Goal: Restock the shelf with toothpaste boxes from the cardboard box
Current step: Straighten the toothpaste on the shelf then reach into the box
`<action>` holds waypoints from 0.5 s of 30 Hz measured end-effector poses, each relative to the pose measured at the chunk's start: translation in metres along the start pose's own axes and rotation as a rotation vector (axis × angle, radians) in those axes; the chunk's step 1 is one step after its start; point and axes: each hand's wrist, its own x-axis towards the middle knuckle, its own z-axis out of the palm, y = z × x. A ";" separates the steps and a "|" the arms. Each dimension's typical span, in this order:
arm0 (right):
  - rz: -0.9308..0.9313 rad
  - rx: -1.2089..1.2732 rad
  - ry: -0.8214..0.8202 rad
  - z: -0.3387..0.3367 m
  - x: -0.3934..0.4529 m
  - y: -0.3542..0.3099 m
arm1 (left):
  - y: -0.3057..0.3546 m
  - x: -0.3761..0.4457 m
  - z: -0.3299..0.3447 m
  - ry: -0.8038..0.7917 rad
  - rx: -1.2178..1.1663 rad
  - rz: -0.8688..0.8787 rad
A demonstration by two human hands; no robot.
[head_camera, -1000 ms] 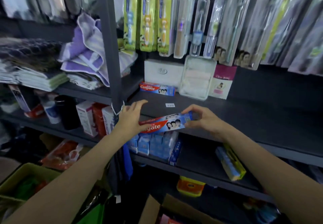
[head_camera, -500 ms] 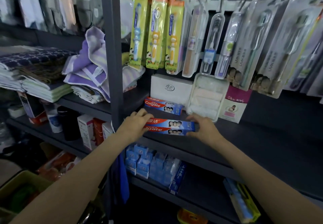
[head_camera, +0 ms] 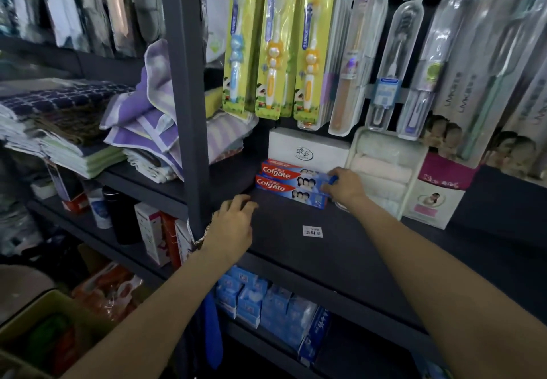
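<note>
Dark shelf (head_camera: 370, 248): two Colgate toothpaste boxes are seen lying side by side at its back, the front toothpaste box (head_camera: 291, 190) touching the rear toothpaste box (head_camera: 296, 171). Behind them, at 12 o'clock, a white carton (head_camera: 307, 149) is set; at 3 o'clock a clear tray of rolled white cloths (head_camera: 381, 171) is leaned upright. Packaged toothbrushes (head_camera: 275, 41) are hung above. A small price label (head_camera: 312, 231) is stuck on the shelf at 6 o'clock of the boxes.

Lower shelf: small blue cartons (head_camera: 260, 304) are packed in rows. The cardboard box cannot be made out in this view.

Right hand (head_camera: 344, 186): fingers are closed on the right end of the front box. Left hand (head_camera: 232, 227): loosely open, empty, resting on the shelf at 8 o'clock of the boxes.

Against half a second earlier: the carried box has been pushed back from the shelf's front edge against the rear one, and the left hand has been taken off it.
</note>
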 end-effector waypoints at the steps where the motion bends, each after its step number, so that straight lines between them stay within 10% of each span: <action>1: 0.016 -0.003 -0.014 0.003 0.005 0.000 | 0.000 0.000 0.001 0.008 -0.002 -0.002; 15: 0.053 -0.019 0.093 0.012 -0.008 -0.003 | 0.008 -0.020 0.015 0.034 -0.049 0.036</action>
